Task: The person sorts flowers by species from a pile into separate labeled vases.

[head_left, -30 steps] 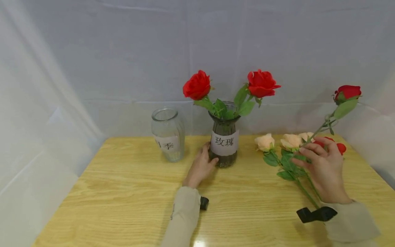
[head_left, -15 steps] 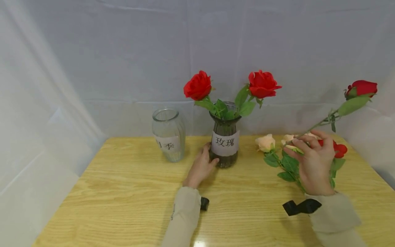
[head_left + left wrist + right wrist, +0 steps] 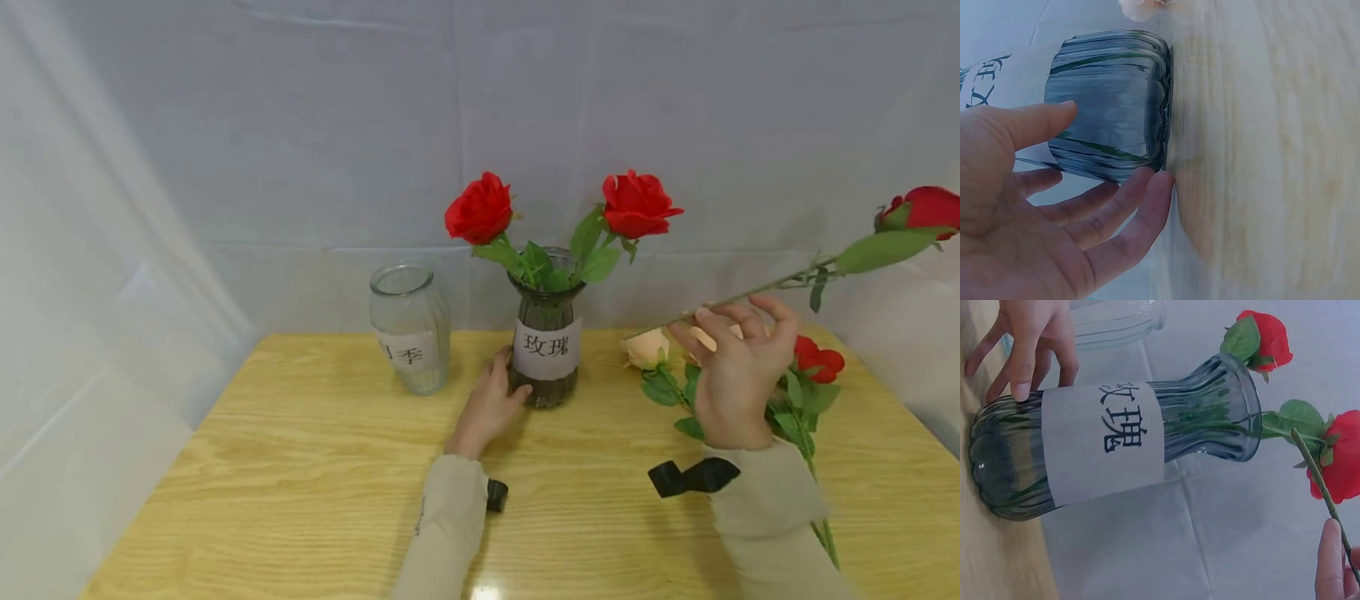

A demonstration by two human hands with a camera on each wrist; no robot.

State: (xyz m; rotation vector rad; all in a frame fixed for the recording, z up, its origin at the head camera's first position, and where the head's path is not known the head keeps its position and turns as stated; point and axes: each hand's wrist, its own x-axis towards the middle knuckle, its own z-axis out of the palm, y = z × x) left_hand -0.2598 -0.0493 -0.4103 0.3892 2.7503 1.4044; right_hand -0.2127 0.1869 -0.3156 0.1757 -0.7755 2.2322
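My left hand (image 3: pixel 487 407) holds the base of a dark glass vase (image 3: pixel 551 393) that stands upright and bears a white paper label. In the left wrist view the thumb lies over the glass and the fingers (image 3: pixel 1125 240) reach round its lower side. Two red roses (image 3: pixel 637 204) lean out of this vase to either side. My right hand (image 3: pixel 738 375) pinches the stem of another red rose (image 3: pixel 922 208), held up on the right with its bloom outward. The stem's cut end (image 3: pixel 1297 436) points toward the vase, overlapping a bloom in the right wrist view.
A clear glass vase (image 3: pixel 431 321) with a label and no flowers in it stands left of the dark one. Several cream flowers (image 3: pixel 647 350) and a red bloom (image 3: pixel 819 364) lie on the wooden table (image 3: pixel 315 467) at right. White cloth (image 3: pixel 300 167) hangs behind.
My right hand has moved left and up toward the dark vase, and the rose has tilted from steep to nearly level. The left hand and the vase have stayed still.
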